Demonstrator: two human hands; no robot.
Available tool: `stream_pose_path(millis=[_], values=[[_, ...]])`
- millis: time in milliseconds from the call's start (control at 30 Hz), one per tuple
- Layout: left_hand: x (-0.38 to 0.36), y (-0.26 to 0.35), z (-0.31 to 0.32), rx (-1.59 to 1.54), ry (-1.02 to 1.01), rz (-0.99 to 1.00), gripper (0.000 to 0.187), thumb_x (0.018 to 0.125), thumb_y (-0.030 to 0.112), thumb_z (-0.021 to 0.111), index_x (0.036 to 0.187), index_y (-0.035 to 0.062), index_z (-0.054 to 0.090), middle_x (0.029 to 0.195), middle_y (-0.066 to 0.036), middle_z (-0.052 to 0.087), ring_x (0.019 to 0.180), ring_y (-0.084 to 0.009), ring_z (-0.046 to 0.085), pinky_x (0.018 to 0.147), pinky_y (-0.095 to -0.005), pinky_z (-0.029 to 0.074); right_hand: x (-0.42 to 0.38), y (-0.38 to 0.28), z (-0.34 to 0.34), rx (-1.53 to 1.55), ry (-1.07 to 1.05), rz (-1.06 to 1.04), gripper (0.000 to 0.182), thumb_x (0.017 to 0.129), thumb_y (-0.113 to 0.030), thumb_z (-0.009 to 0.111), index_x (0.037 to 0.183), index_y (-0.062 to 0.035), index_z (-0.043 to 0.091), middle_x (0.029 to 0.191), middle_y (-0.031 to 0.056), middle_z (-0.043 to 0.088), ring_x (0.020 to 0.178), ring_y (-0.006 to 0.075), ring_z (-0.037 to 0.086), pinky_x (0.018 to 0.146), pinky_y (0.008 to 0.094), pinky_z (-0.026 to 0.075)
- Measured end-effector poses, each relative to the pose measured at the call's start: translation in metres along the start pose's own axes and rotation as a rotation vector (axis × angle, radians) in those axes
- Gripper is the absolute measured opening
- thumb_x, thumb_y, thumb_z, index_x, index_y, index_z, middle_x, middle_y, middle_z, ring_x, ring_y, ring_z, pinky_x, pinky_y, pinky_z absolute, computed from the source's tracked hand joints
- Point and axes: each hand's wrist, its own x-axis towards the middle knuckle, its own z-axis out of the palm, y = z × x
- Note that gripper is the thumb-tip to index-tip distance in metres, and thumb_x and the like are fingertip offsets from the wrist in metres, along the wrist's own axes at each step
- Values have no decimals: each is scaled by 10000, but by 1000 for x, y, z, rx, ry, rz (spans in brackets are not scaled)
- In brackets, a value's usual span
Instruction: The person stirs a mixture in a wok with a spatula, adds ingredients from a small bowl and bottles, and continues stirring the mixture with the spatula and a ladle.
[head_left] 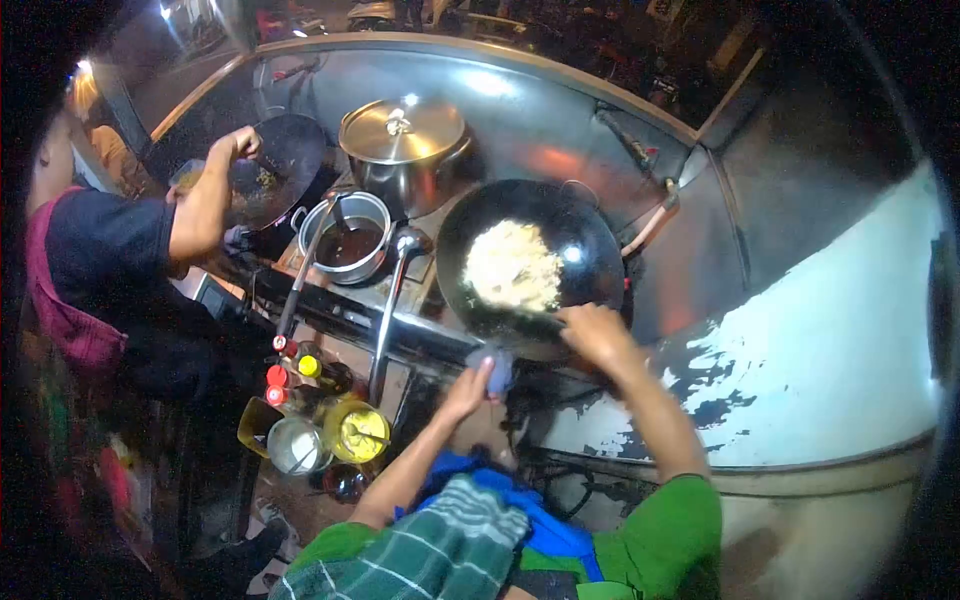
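Observation:
A large dark wok (600,255) sits on the right burner, with a pale, cream-coloured mass of food (512,265) in its left half. At the wok's near rim, my left hand (468,390) is closed on a folded grey cloth (492,370); whether a wok handle lies inside the cloth is hidden. My right hand (597,338) is closed over the near right of the wok, beside the food. Only a dark bit shows at its fingertips, too little to name what it grips.
Left of the wok stand a lidded steel pot (395,165), a pot of dark liquid (350,262) and a long ladle (388,320). Bottles (290,385) and a yellow-filled container (360,432) stand nearer. A co-worker (130,235) reaches over another wok (285,160). A metal wall (540,100) curves behind.

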Motion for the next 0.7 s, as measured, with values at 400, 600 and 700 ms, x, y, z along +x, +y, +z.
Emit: stream_pose_path(millis=[400, 600, 700], values=[[84, -23, 15, -570, 315, -351, 415, 858, 333, 492, 1010, -38, 600, 909, -142, 611, 825, -214, 587, 692, -390, 493, -27, -9, 56, -143, -83, 133, 183, 835, -121, 509, 949, -77, 646, 823, 181, 666, 797, 322, 667, 713, 483, 516], [-49, 60, 51, -789, 261, -584, 269, 863, 351, 477, 965, 107, 526, 860, -61, 560, 712, -181, 524, 589, -363, 440, -52, 15, -38, -69, -238, 170, 441, 784, -120, 589, 1181, -312, 610, 906, 125, 675, 867, 302, 644, 785, 423, 507], [-21, 33, 44, -787, 222, -588, 270, 870, 361, 485, 950, 107, 528, 846, -59, 550, 736, -185, 532, 591, -354, 457, -57, 9, -61, 33, -296, 116, 422, 762, -159, 653, 1165, -283, 627, 964, 110, 675, 908, 308, 635, 814, 417, 497]])
